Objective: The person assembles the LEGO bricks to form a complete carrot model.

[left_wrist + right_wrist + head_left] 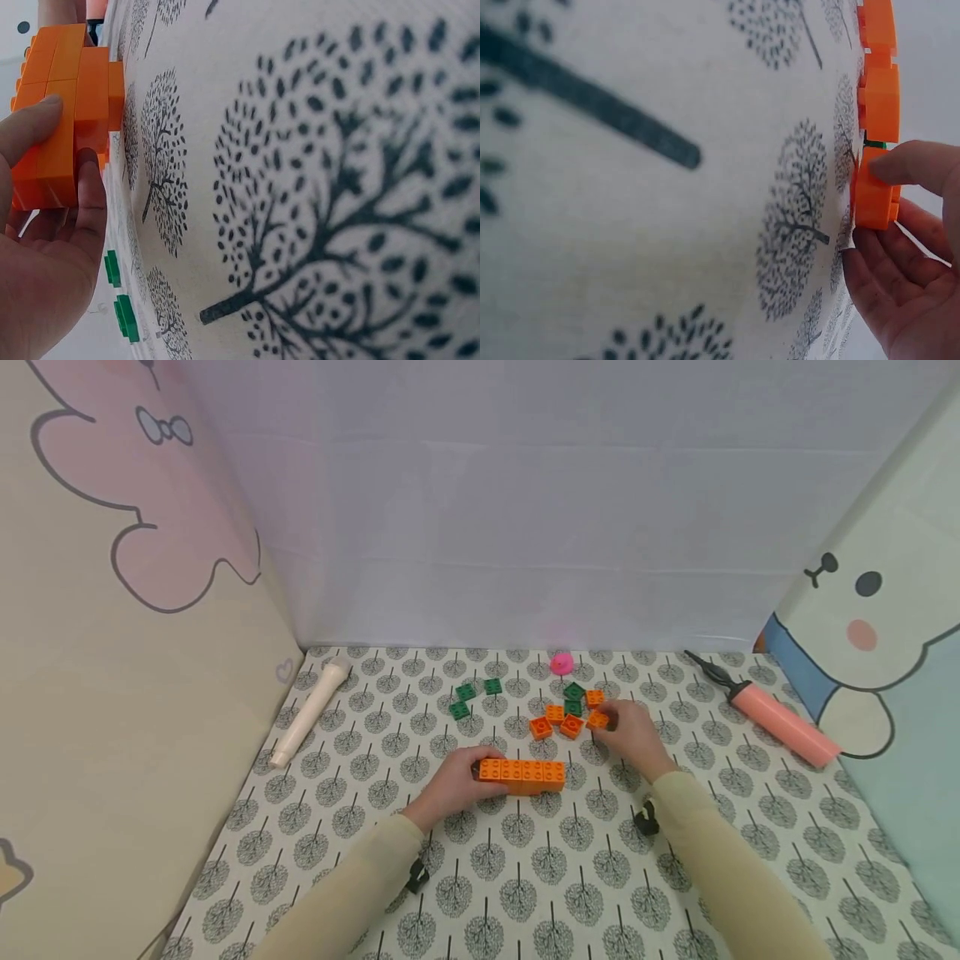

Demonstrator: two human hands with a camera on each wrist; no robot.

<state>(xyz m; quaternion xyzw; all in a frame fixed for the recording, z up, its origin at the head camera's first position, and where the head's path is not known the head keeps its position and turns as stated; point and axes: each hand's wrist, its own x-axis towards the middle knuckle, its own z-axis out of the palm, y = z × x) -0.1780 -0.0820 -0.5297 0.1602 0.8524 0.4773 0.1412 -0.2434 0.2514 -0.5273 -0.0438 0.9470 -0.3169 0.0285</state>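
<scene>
Tree-printed cloth [501, 847] meets pale sheeting [525, 527], left hand [457, 779] gripping an orange bar [522, 774], right hand [632, 736] pinching a brick [597, 720].

You have a tube [309, 717] at ten o'clock, a pink toy [561, 665] at twelve and a pump [783, 721] at two, all on your tree-patterned cloth [577, 902].

Wide passages lay between the tube [310, 714] and green bricks [465, 692], and between the right hand [632, 735] and pump [783, 724]; loose orange bricks [555, 713] crowded the right hand's left side.
</scene>
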